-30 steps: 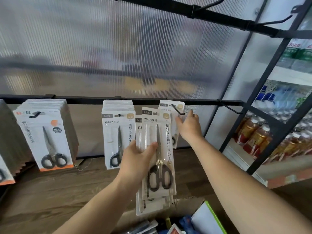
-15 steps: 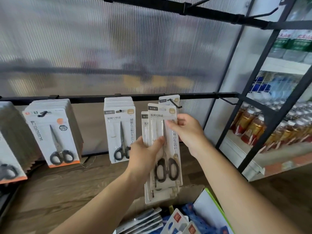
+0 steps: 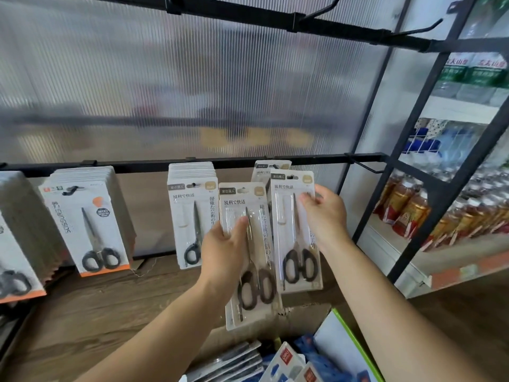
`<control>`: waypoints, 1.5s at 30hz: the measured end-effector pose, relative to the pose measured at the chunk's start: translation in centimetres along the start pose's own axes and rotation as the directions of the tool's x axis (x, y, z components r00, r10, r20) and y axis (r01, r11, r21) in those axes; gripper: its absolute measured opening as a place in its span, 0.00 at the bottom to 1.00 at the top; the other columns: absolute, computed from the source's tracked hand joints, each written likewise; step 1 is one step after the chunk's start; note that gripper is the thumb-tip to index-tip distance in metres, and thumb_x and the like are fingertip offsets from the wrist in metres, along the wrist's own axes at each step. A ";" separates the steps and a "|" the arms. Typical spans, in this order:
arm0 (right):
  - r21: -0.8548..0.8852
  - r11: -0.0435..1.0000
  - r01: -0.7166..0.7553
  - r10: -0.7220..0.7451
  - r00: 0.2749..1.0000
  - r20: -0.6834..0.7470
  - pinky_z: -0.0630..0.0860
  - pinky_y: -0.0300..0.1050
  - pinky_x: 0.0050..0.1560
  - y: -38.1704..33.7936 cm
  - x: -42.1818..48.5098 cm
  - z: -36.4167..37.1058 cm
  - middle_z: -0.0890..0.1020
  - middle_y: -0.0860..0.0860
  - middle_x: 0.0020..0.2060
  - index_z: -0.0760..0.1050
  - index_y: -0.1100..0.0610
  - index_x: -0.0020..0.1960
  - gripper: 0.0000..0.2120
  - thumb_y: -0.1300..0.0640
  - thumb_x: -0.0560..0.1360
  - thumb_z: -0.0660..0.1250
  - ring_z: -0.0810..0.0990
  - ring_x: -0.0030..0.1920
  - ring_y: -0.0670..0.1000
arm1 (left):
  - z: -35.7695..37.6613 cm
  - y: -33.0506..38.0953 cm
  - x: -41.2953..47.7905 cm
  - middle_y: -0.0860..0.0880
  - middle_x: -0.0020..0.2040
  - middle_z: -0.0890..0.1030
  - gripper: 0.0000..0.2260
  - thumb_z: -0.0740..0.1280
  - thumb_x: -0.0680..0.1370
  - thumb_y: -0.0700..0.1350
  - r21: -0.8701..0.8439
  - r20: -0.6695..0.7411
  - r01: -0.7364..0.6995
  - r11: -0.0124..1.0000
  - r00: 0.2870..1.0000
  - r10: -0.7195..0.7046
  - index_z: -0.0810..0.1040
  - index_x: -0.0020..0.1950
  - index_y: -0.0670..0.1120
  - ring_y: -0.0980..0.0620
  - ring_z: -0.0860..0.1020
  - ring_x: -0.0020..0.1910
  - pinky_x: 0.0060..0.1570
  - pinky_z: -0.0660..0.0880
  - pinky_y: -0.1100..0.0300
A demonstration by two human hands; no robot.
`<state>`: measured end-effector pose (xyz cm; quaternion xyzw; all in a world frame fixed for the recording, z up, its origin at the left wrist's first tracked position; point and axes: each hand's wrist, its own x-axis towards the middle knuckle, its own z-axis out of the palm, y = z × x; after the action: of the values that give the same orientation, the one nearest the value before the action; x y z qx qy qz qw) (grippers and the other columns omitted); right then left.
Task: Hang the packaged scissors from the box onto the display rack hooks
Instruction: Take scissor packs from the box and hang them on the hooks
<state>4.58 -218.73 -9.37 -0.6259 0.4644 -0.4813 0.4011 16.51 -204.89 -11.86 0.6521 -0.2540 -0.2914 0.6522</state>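
My left hand [image 3: 224,250] grips a pack of black-handled scissors [image 3: 252,260], held upright in front of the rack; whether more packs lie behind it I cannot tell. My right hand [image 3: 325,216] pinches a single scissors pack [image 3: 296,230] by its right edge, just right of the left-hand pack. Its top sits below the black rail [image 3: 303,161]. Another pack [image 3: 271,168] hangs on the hook behind it. A full stack of the same packs [image 3: 192,205] hangs to the left. The open cardboard box [image 3: 300,323] lies below my arms.
Orange-trimmed scissors packs [image 3: 88,227] fill the hooks at left. An empty hook [image 3: 366,166] juts from the rail's right end, and more empty hooks [image 3: 319,9] sit on the upper bar. A black frame [image 3: 418,172] separates a shelf of bottled drinks [image 3: 429,210] at right.
My right hand has taken one pack off the bundle in my left hand and moved it right and up toward the rail. The left hand has stayed about where it was.
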 end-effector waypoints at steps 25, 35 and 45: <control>-0.579 0.797 0.174 -0.189 0.981 0.036 0.75 0.48 0.46 2.5 7.5 5.1 0.79 0.57 0.48 0.79 0.56 0.57 0.12 0.51 0.80 0.62 0.79 0.46 0.59 | -0.5 0.2 1.1 0.51 0.33 0.77 0.13 0.65 0.80 0.55 0.027 -0.033 -0.002 1.000 0.999 0.003 0.78 0.49 0.46 0.62 0.74 0.25 0.25 0.69 0.70; -0.426 0.902 -0.072 0.078 0.997 -0.005 0.77 0.61 0.58 1.4 5.1 3.8 0.78 0.58 0.62 0.68 0.60 0.71 0.26 0.45 0.81 0.58 0.78 0.60 0.62 | 0.5 0.6 0.5 0.51 0.38 0.83 0.12 0.65 0.79 0.56 0.048 0.018 0.005 0.999 1.000 -0.006 0.78 0.48 0.48 0.61 0.77 0.32 0.28 0.69 0.70; -0.061 0.998 0.034 -0.021 0.980 0.199 0.75 0.51 0.43 -0.6 -2.8 2.5 0.82 0.60 0.42 0.76 0.64 0.48 0.24 0.41 0.78 0.64 0.80 0.41 0.57 | 1.9 1.3 -0.3 0.51 0.38 0.84 0.12 0.70 0.77 0.53 -0.023 0.029 -0.016 1.000 0.999 0.016 0.80 0.47 0.44 0.53 0.82 0.39 0.38 0.77 0.62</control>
<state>6.80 -215.76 -9.94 -0.6897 0.4288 -0.4066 0.4185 15.01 -206.10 -10.54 0.6383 -0.2653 -0.2984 0.6581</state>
